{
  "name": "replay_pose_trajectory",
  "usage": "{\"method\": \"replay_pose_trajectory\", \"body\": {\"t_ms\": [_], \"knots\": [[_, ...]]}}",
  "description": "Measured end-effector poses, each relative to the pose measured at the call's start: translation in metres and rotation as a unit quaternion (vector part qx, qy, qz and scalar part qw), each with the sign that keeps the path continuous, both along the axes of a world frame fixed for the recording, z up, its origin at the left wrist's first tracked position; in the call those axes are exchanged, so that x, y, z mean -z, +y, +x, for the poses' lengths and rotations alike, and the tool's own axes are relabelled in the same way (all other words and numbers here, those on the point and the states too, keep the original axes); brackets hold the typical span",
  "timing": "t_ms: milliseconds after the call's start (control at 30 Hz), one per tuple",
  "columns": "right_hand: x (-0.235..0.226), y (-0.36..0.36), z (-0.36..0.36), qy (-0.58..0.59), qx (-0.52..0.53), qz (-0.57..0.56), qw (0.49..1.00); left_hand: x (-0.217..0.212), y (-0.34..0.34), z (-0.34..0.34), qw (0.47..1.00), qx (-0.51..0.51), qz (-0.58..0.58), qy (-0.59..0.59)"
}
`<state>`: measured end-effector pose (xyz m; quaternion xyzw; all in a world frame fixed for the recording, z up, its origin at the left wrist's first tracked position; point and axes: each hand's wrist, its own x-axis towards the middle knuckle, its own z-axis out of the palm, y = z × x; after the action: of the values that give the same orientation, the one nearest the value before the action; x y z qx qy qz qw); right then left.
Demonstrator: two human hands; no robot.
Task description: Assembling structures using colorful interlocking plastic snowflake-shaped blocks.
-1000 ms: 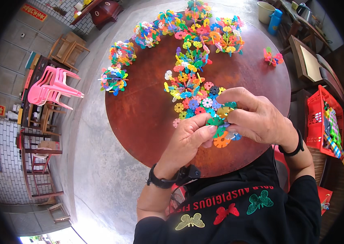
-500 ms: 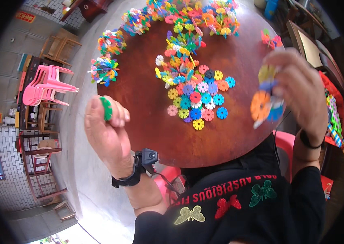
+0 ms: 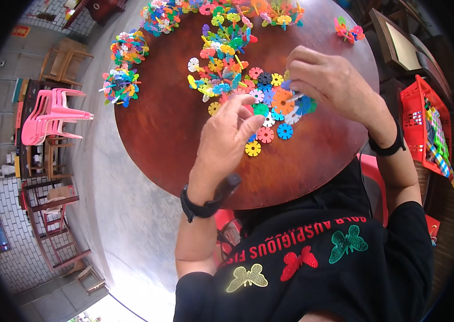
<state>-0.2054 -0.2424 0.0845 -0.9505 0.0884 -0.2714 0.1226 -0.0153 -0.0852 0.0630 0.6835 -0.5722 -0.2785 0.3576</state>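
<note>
My left hand (image 3: 221,139) reaches over the round table, closed, with a green notched disc (image 3: 260,109) pinched at its fingertips. To its right, my right hand (image 3: 331,83) grips a small cluster of interlocking discs; an orange disc (image 3: 282,101) of it faces me, and blue and white ones show beside it. Both hands are close together above a patch of loose flower-shaped discs, among them a yellow disc (image 3: 252,148) and a blue disc (image 3: 285,130). Fingers hide part of the cluster and of the loose discs.
Joined disc balls, such as a multicoloured ball (image 3: 121,86), line the far left of the brown table (image 3: 157,145). A small pink-red disc piece (image 3: 349,30) lies far right. Beyond stand a red basket (image 3: 412,118) and stacked pink stools (image 3: 49,123).
My left hand has moved right and inward with the green disc. My right hand has brought the disc cluster leftward over the loose discs, so the two hands are now close together.
</note>
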Motion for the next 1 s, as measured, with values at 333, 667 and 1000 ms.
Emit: {"method": "replay_pose_trajectory", "body": {"t_ms": [333, 667, 1000], "knots": [[-0.015, 0.013, -0.001, 0.009, -0.006, 0.086, 0.996, -0.014, 0.005, -0.022, 0.994, -0.005, -0.094, 0.057], [-0.033, 0.037, 0.005, -0.051, -0.027, 0.007, 0.998, -0.019, 0.008, -0.012, 0.964, 0.049, -0.007, 0.26], [-0.034, 0.049, 0.006, -0.022, -0.109, -0.087, 0.99, -0.037, 0.02, -0.018, 0.949, 0.07, 0.017, 0.308]]}}
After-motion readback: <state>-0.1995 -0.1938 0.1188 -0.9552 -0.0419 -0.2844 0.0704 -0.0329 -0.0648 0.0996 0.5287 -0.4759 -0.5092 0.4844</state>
